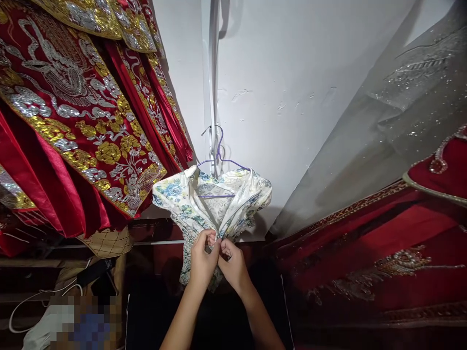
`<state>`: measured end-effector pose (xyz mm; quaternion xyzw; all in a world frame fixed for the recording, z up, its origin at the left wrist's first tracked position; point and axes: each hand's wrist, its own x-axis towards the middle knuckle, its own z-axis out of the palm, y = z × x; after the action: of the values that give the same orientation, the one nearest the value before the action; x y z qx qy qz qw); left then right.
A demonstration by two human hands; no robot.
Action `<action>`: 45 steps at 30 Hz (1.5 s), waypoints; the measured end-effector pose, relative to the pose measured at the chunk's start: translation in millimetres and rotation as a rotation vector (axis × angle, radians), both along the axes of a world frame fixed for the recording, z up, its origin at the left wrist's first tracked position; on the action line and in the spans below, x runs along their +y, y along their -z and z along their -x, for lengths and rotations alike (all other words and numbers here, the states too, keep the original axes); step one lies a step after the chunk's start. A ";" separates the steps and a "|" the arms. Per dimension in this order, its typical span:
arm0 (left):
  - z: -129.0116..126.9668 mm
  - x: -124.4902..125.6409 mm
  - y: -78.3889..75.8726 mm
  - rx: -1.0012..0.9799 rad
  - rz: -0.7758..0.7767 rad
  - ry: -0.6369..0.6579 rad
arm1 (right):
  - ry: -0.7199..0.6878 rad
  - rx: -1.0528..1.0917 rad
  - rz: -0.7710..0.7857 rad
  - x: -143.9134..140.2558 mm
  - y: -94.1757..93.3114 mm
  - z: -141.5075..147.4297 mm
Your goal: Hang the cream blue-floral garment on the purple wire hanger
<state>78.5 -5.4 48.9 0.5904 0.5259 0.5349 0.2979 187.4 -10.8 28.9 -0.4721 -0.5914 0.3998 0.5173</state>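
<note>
A small white dress with blue and green floral print [189, 194] hangs on a purple wire hanger [218, 158] against a white wall. Both my hands meet at the dress's front opening, just below the collar. My left hand [202, 260] pinches the left edge of the fabric. My right hand [233, 265] pinches the right edge, fingertips touching those of the left. The lower part of the dress is hidden behind my hands and forearms.
Heavy red garments with gold and silver embroidery [73, 112] hang close on the left. A grey sequinned gown [401, 121] and a red beaded garment [383, 253] crowd the right. A vertical pipe [213, 73] runs up the wall. A woven basket [105, 240] and cables lie lower left.
</note>
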 end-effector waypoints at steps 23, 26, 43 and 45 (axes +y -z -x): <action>28.9 23.1 -27.6 0.325 -0.227 0.422 | -0.045 -0.024 0.068 -1.4 0.0 -29.5; 30.5 35.5 -37.3 0.288 -0.290 0.350 | -0.056 -0.017 0.089 -2.8 2.8 -26.7; 33.8 101.8 -160.8 0.086 -0.551 0.053 | -0.297 -0.217 0.035 -9.8 -30.1 -44.7; 33.5 96.9 -151.5 0.215 -0.508 0.090 | -0.357 -0.281 0.024 -2.7 -41.0 -42.6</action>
<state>45.0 91.5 200.4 0.7225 0.3767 0.5699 0.1063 229.9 -13.5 69.9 -0.4170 -0.7271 0.4221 0.3453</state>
